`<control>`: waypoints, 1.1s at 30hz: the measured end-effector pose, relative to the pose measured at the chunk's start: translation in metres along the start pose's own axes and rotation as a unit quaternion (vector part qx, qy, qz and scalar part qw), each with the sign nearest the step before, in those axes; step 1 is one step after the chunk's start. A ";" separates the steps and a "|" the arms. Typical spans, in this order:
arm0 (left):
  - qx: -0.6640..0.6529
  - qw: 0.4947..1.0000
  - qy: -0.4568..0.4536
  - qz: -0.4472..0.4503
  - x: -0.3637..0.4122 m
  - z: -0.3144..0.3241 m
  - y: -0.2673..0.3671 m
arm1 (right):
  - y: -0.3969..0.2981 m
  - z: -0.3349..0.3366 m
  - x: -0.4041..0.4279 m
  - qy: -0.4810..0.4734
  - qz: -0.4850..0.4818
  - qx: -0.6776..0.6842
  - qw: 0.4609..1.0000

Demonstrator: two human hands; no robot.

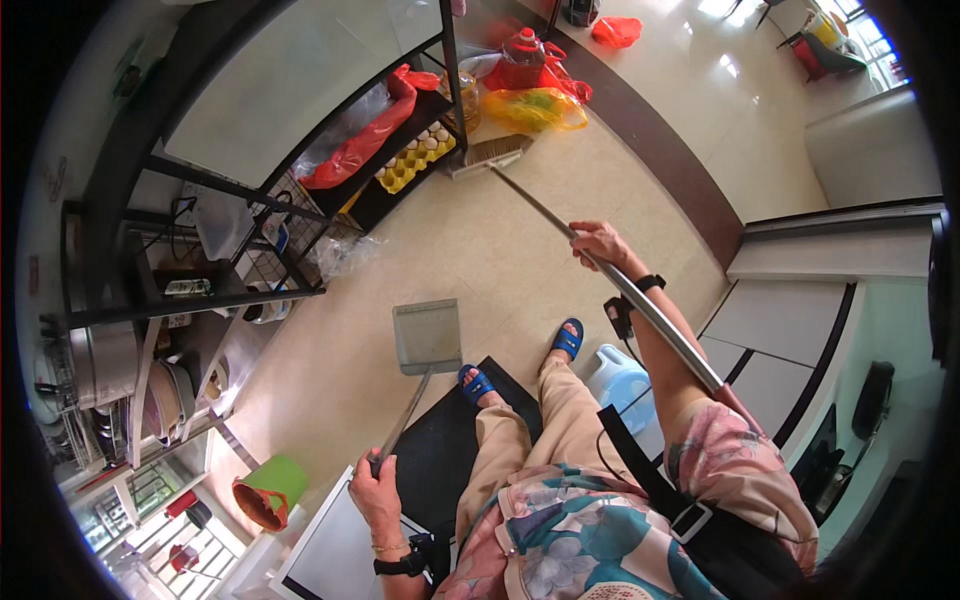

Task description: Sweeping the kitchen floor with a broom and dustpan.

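Note:
My right hand (602, 244) is closed around the metal handle of a broom (491, 156), whose upper end runs back along my right arm. The broom's bristles lie on the floor by the foot of a black shelf rack, close to a yellow plastic bag (534, 109). Low on the left, my left hand (375, 487) grips the end of a long-handled dustpan (427, 337). Its grey pan rests on the tiled floor, left of my blue slippers, and nothing can be made out in it.
The shelf rack (405, 196) on the left holds a yellow egg tray (416, 160) and bags. Red bags and a large red-capped bottle (523, 56) stand beyond. A black mat (435, 457) lies underfoot, a light-blue stool (619, 386) at right, a green bin (281, 480) lower left.

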State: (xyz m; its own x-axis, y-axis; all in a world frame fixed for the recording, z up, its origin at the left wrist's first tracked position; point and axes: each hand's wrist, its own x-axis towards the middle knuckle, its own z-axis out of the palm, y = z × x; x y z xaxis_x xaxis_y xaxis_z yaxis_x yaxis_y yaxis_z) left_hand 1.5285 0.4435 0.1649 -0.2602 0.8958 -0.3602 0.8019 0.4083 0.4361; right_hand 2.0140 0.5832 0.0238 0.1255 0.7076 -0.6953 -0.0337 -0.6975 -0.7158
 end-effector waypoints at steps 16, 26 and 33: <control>-0.020 0.999 0.020 -0.034 0.000 -0.011 -0.052 | 0.015 -0.008 -0.093 -0.010 -0.046 -0.016 0.999; -0.012 0.995 0.031 -0.090 -0.029 -0.036 -0.071 | 0.012 0.111 -0.002 -0.069 0.007 0.009 0.998; -0.002 0.994 0.040 -0.099 -0.029 -0.035 -0.100 | 0.046 0.086 -0.062 -0.145 -0.054 -0.077 0.985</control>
State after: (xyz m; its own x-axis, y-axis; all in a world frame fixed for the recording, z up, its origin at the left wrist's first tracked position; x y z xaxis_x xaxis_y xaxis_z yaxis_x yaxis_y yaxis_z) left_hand 1.4366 0.3830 0.1603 -0.4552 0.8086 -0.3728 0.7280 0.5791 0.3670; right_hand 1.9197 0.5168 0.0285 -0.1683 0.7658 -0.6207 0.1182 -0.6095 -0.7839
